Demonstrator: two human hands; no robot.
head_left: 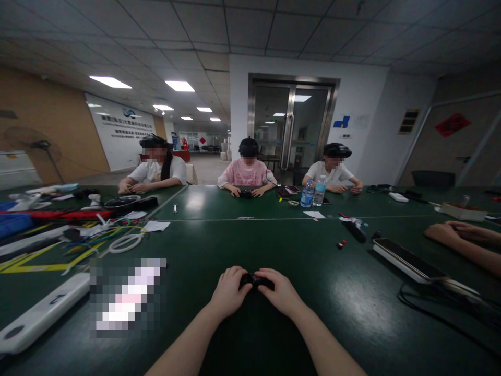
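A small black game controller (256, 281) rests low over the green table (235, 243), straight in front of me. My left hand (230, 290) is wrapped round its left end, the thumb lying along the near side. Round the right end, my right hand (279, 290) is closed in the same way. Both thumbs point inward, and a short stretch of the black body shows between them. The fingers and palms hide most of the controller.
Left lie a white power strip (43, 316), a blurred-out rectangular item (131, 297) and cables (125, 243). Right are a phone on a white block (407, 258) and a co-worker's arms (465, 240). Two bottles (313, 192) stand ahead, near three seated people wearing headsets.
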